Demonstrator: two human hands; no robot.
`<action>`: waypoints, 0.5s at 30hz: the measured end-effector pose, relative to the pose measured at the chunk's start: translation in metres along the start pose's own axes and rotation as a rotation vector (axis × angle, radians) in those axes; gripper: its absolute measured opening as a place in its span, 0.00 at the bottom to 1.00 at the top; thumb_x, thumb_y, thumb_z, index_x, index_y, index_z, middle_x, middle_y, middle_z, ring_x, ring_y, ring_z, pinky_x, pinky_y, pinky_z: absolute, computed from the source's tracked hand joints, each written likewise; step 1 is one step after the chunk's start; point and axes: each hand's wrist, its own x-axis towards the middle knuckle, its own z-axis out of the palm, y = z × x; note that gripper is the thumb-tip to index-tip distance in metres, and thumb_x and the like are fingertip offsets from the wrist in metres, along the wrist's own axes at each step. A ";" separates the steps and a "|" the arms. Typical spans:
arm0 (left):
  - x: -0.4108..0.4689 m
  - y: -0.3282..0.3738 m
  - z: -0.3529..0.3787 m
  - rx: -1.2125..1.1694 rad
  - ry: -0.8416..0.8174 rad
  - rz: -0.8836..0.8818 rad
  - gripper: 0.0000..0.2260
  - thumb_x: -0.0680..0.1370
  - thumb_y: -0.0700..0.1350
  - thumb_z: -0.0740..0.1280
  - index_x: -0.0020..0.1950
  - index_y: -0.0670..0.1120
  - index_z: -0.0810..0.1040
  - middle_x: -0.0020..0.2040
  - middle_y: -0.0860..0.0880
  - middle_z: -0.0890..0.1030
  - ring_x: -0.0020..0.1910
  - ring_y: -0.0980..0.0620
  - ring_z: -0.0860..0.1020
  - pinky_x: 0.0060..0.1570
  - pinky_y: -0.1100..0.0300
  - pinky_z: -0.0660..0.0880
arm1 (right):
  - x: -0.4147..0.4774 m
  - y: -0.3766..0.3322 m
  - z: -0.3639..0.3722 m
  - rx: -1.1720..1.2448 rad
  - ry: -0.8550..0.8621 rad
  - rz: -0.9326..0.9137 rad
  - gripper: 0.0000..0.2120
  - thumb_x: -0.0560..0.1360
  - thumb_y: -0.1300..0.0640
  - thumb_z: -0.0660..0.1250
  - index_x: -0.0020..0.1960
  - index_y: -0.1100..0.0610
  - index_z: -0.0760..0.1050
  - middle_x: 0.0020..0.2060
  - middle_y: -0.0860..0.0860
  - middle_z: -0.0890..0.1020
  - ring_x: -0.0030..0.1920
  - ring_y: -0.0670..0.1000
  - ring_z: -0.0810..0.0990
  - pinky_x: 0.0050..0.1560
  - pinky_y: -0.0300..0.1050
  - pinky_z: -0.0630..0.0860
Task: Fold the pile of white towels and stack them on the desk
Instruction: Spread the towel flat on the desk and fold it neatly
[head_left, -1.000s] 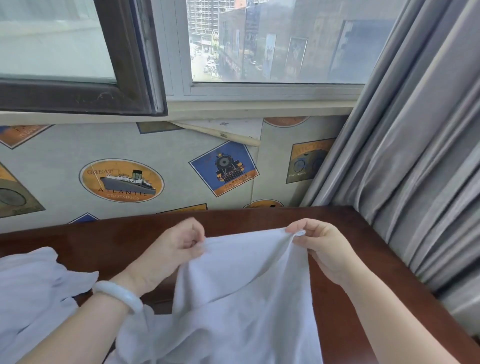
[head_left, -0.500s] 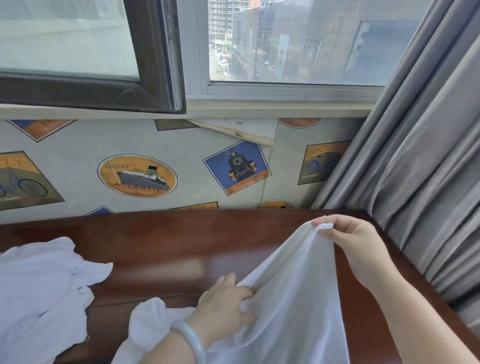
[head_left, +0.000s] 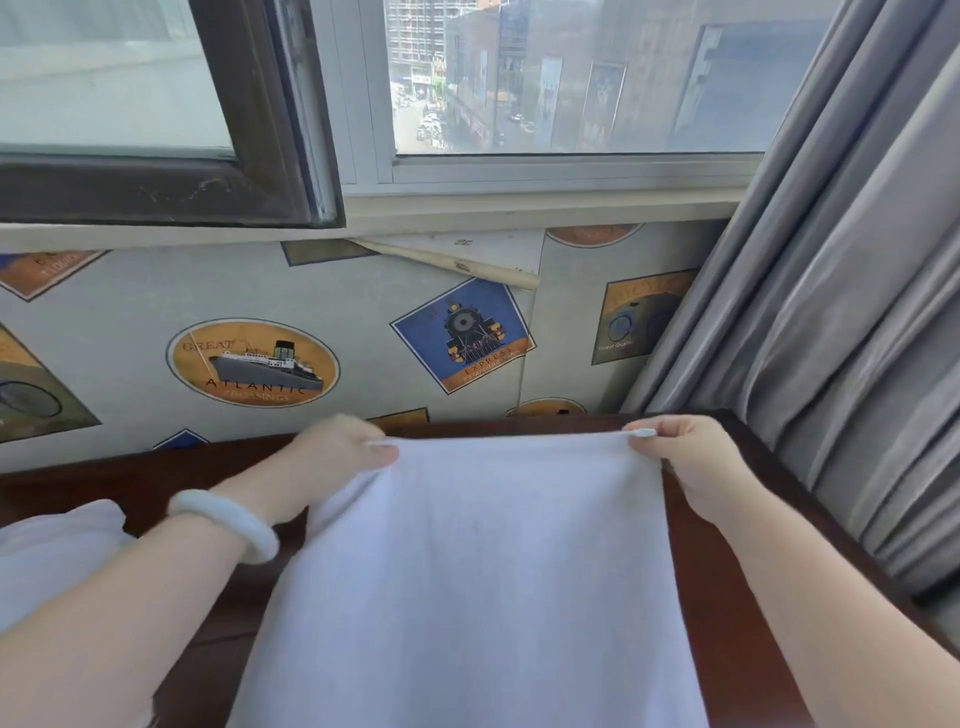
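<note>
A white towel (head_left: 478, 571) hangs spread toward the camera over the dark wooden desk (head_left: 727, 597), its far edge pulled level between two hands. The left hand (head_left: 332, 457), with a pale bracelet (head_left: 228, 522) on its wrist, pinches the far left corner, and the right hand (head_left: 685, 457) pinches the far right corner between thumb and fingers. A pile (head_left: 47, 556) of white cloth lies on the desk at the left edge, and beyond are patterned wallpaper (head_left: 130, 312), a window (head_left: 571, 78) and a grey curtain (head_left: 841, 312) on the right.
</note>
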 end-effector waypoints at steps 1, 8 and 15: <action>0.009 -0.010 0.007 0.145 -0.019 -0.027 0.23 0.77 0.50 0.70 0.27 0.47 0.63 0.28 0.49 0.64 0.30 0.50 0.63 0.33 0.55 0.56 | 0.010 0.014 0.005 -0.006 0.000 0.065 0.05 0.73 0.69 0.71 0.47 0.64 0.84 0.43 0.63 0.85 0.46 0.60 0.82 0.58 0.56 0.77; 0.067 -0.082 0.055 0.366 -0.052 -0.071 0.22 0.77 0.50 0.71 0.31 0.47 0.61 0.33 0.51 0.64 0.32 0.53 0.62 0.31 0.60 0.56 | 0.068 0.096 0.019 -0.156 0.008 0.300 0.05 0.76 0.70 0.68 0.43 0.66 0.81 0.45 0.64 0.84 0.45 0.61 0.82 0.48 0.51 0.78; 0.094 -0.141 0.109 0.389 0.025 -0.163 0.11 0.76 0.40 0.68 0.46 0.47 0.65 0.45 0.50 0.71 0.42 0.49 0.70 0.42 0.55 0.68 | 0.084 0.149 0.058 -0.225 0.156 0.185 0.11 0.73 0.71 0.69 0.51 0.59 0.77 0.44 0.54 0.81 0.40 0.49 0.76 0.37 0.43 0.71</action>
